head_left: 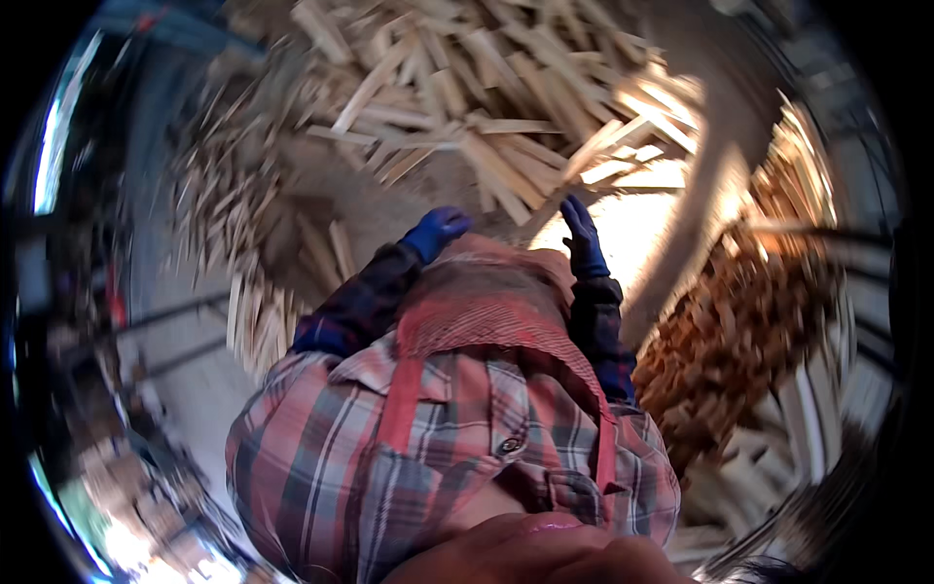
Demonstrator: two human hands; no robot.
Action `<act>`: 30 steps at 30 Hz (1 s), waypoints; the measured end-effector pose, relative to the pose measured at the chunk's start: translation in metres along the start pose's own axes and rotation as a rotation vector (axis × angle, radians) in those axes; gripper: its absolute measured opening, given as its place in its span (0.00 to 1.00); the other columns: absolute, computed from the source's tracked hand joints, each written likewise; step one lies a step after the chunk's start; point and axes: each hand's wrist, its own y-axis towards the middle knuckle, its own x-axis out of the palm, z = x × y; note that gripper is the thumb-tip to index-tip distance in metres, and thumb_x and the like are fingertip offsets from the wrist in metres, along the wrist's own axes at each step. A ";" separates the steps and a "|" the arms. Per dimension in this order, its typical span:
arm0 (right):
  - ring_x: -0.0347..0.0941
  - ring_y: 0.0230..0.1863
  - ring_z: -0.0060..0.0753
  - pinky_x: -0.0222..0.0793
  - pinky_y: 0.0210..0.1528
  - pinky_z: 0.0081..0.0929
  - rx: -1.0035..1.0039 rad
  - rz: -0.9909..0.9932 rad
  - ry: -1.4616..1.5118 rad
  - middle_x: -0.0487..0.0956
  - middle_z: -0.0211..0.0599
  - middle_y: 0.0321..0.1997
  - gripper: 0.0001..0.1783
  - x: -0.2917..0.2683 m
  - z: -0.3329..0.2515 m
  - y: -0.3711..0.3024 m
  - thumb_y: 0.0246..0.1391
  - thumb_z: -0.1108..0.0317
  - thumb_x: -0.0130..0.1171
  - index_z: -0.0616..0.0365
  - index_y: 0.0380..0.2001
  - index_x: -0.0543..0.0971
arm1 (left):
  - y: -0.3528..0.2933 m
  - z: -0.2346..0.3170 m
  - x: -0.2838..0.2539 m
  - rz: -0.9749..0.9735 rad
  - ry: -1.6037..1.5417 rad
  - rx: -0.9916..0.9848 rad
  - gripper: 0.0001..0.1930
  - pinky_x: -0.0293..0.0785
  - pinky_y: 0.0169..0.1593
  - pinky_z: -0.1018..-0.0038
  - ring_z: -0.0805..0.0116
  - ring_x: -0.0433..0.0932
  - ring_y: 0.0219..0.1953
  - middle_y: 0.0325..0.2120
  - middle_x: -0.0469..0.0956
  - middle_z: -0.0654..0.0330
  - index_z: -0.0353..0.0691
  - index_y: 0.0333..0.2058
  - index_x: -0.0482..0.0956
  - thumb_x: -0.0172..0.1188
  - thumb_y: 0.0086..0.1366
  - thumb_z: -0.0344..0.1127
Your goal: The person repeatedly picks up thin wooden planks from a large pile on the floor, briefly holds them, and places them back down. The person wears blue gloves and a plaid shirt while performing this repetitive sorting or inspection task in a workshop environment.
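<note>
My left hand [438,233], in a blue glove, is beside the left edge of my reddish apron [477,307], fingers slightly bent and nothing visible in them. On the other side of the apron my right hand [583,239], also gloved in blue, points forward with its fingers stretched out and holds nothing. Just beyond both hands lies a large loose heap of split wooden sticks [506,161]. The nearest sticks end a short way ahead of my right hand. The picture is somewhat blurred by motion.
Smaller sticks [229,180] lie scattered at the left, with an upright bundle [258,321] nearer me. A mound of brown wood pieces [730,341] is at the right, beside pale sticks [793,165]. Bright sunlight falls on the floor [632,219] past my right hand.
</note>
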 end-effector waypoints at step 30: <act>0.52 0.67 0.47 0.52 0.63 0.49 1.796 0.340 1.497 0.52 0.46 0.68 0.56 0.526 0.189 0.151 0.46 0.36 0.58 0.51 0.67 0.42 | 0.455 -0.431 -0.289 0.418 0.364 -0.016 0.31 0.70 0.46 0.62 0.55 0.76 0.44 0.39 0.77 0.46 0.31 0.42 0.76 0.62 0.53 0.56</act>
